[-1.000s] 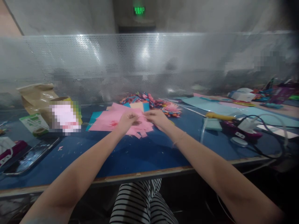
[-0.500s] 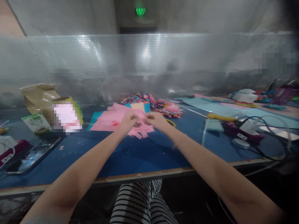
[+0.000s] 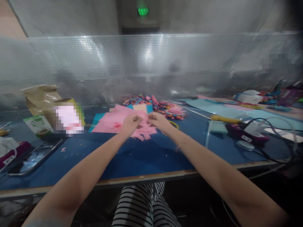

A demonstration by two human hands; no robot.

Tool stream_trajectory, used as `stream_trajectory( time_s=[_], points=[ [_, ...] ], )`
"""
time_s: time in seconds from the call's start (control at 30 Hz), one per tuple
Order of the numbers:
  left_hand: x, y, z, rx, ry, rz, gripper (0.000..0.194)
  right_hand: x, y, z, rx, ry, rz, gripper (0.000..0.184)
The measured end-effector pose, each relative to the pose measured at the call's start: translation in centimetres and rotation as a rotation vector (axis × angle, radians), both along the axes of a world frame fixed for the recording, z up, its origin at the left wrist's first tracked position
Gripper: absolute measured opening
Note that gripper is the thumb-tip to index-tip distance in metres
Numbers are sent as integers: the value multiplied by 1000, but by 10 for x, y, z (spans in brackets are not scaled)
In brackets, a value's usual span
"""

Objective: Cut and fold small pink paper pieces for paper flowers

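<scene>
Over a pile of pink paper, my left hand (image 3: 131, 123) and my right hand (image 3: 159, 122) face each other a small gap apart. Both have fingertips curled into a pinch. Whatever they hold blends into the pink behind, so I cannot make it out; it may be a small piece of paper. Pink paper sheets (image 3: 107, 121) spread out beside my left hand. Cut pink paper strips (image 3: 146, 135) lie below my fingers. Blue paper (image 3: 149, 108) and a cream sheet (image 3: 139, 107) show just behind my hands.
Colourful paper bundles (image 3: 174, 111) lie behind the pile. To the left are a phone (image 3: 35, 157), a green-and-white packet (image 3: 38, 125) and a brown bag (image 3: 41, 97). On the right are light-blue sheets (image 3: 213, 107), a yellow-handled tool (image 3: 224, 119) and a power strip (image 3: 255, 135) with cables.
My right fingertips have shifted very slightly, and the gap between my hands looks a touch wider. The whole view has moved a little; the paper pile lies as before.
</scene>
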State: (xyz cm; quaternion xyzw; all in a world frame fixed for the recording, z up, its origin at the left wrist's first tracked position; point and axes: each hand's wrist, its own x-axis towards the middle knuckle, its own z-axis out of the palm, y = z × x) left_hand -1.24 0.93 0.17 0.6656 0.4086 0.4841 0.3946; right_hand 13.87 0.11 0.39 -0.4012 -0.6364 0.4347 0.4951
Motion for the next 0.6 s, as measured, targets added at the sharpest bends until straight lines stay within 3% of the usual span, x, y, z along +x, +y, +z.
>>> stream_trajectory(
  time_s=[0.2, 0.37, 0.6],
  points=[
    [8, -8, -2, -78, -19, -19, 7, 4, 7, -5, 7, 83, -25, 27],
    [9, -8, -6, 67, 141, 0, 7, 5, 9, -6, 31, 149, -2, 26],
    [3, 5, -10, 114, 95, 20, 9, 3, 3, -3, 26, 51, -30, 23]
  ],
)
